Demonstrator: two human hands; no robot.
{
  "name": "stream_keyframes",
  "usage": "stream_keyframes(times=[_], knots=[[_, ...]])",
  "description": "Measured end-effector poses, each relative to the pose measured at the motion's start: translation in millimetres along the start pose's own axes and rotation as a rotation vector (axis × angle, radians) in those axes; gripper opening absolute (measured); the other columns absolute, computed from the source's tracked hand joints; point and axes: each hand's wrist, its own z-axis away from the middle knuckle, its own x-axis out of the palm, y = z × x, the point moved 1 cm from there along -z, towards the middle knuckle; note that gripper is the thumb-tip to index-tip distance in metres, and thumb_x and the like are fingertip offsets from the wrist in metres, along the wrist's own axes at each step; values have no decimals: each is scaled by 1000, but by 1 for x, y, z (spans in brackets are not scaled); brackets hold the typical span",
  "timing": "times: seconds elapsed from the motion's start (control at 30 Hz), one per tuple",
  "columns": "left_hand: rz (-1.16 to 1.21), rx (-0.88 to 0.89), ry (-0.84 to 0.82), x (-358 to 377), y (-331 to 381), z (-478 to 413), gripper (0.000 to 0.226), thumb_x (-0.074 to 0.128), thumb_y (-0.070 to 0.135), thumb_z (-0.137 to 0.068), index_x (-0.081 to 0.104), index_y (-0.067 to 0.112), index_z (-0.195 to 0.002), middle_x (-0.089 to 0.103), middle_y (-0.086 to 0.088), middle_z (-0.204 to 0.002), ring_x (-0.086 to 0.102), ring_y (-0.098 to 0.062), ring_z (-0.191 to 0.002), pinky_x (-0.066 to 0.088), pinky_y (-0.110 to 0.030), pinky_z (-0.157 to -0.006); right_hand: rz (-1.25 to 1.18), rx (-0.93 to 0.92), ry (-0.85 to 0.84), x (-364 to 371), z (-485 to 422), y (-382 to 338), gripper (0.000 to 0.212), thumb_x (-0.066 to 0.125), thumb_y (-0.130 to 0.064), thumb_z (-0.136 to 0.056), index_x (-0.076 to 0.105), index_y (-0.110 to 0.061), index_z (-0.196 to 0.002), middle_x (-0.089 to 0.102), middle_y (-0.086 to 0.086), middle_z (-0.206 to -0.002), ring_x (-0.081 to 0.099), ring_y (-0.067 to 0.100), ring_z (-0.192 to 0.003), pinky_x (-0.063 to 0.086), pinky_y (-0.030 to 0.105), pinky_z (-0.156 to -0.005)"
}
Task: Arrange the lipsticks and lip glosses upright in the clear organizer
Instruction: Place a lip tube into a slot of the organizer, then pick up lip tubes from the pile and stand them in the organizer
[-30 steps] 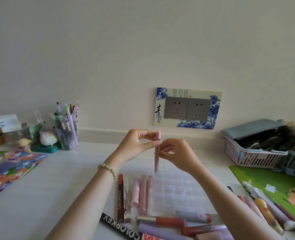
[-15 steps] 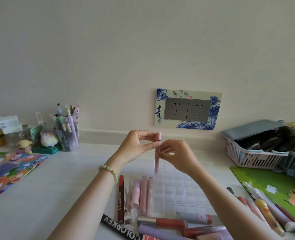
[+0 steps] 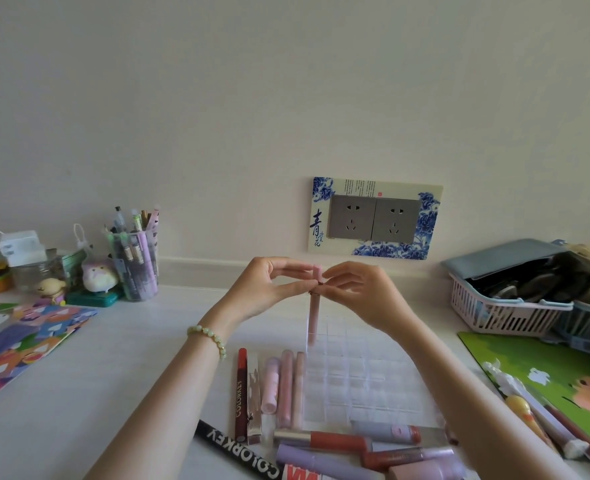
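At the counter [image 3: 130, 358] we hold a pink gloss [image 3: 313, 317] upright, our left hand [image 3: 269, 289] pinching its cap and our right hand [image 3: 362, 296] pinching its neck, its base at the organizer's [image 3: 366, 375] far left corner, other tubes [image 3: 286, 389] lying flat alongside.

Organizer [image 3: 362, 382] ctr, lip glosses [image 3: 286, 386] L & front; pen cup [image 3: 137, 265] far L, basket [image 3: 508, 313] far R.

Upright pink lip gloss [image 3: 313, 317] at organizer [image 3: 366, 375]
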Motion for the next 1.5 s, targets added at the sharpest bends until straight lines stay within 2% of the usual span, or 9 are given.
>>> stream_keyframes(times=[0.27, 0.4, 0.57, 0.67, 0.77, 0.87, 1.0, 1.3, 1.5], knots=[[-46, -28, 36, -19, 2, 20, 26, 76, 33, -75, 71, 27, -101, 74, 12, -95, 62, 4, -101, 36, -18, -94, -43, -33, 56, -18, 11, -24, 22, 77, -27, -72, 69, -15, -89, 71, 2, -80, 64, 10, -71, 52, 22, -73], [-272, -122, -102, -29, -11, 52, 55, 72, 58, -63, 67, 32, -111, 69, 20, -108, 57, 9, -107, 37, -26, -104, -109, -3, -111, 3, 34, -38, 20, 75, -20, -74, 68, -8, -89, 71, 8, -79, 63, 7, -62, 53, 18, -66], [-542, -312, -372, -33, -21, 95, 87, 76, 54, -67, 36, 29, -140, 35, 14, -144, 31, -5, -134, 25, -25, -110, -44, 38, -303, 42, 58, -40, 19, 73, -23, -76, 67, -15, -91, 69, -3, -75, 64, 4, -63, 55, 18, -67], [-668, -341, -462, -28, -19, 101, 65, 77, 48, -70, 37, 29, -117, 37, 6, -125, 31, -8, -108, 28, -26, -89, -35, 69, -332, 54, 62, -36, 16, 73, -26, -77, 66, -19, -89, 70, -6, -73, 64, 3, -62, 47, 11, -58], [-653, -382, -493, -29, -22, 103, 58, 78, 49, -69, 30, 37, -101, 35, 9, -119, 33, -9, -106, 32, -29, -91, -29, 103, -351, 60, 66, -35, 16, 73, -29, -77, 66, -22, -90, 70, -7, -75, 66, 5, -67, 46, 9, -58], [-615, -404, -524, -31, -24, 106, 92, 77, 53, -68, 28, 24, -142, 31, 9, -148, 31, -9, -134, 26, -28, -110, 41, 91, -374, 65, 69, -32, 21, 74, -31, -75, 66, -23, -93, 69, -8, -83, 67, 9, -77, 53, 16, -71], [-622, -401, -561, -30, -28, 107, 111, 77, 56, -66, 11, 23, -149, 14, 9, -157, 16, -8, -143, 20, -30, -116, 85, 67, -382, 69, 71, -27, 24, 74, -33, -75, 66, -24, -96, 70, -6, -90, 67, 14, -85, 55, 26, -83], [-567, -406, -493, -29, -37, 105, 127, 82, 50, -62, -5, 24, -150, 5, 11, -158, 9, -7, -144, 15, -25, -114, 46, 54, -328, 62, 70, -29, 14, 71, -28, -79, 64, -29, -92, 69, -7, -88, 68, 12, -80, 51, 13, -69], [-532, -422, -446, -29, -45, 106, 133, 84, 55, -55, -7, 30, -149, 8, 8, -158, 10, -10, -144, 17, -34, -118, -4, 83, -334, 60, 71, -32, 15, 69, -25, -82, 65, -21, -96, 69, -4, -87, 66, 4, -70, 44, 7, -57]])
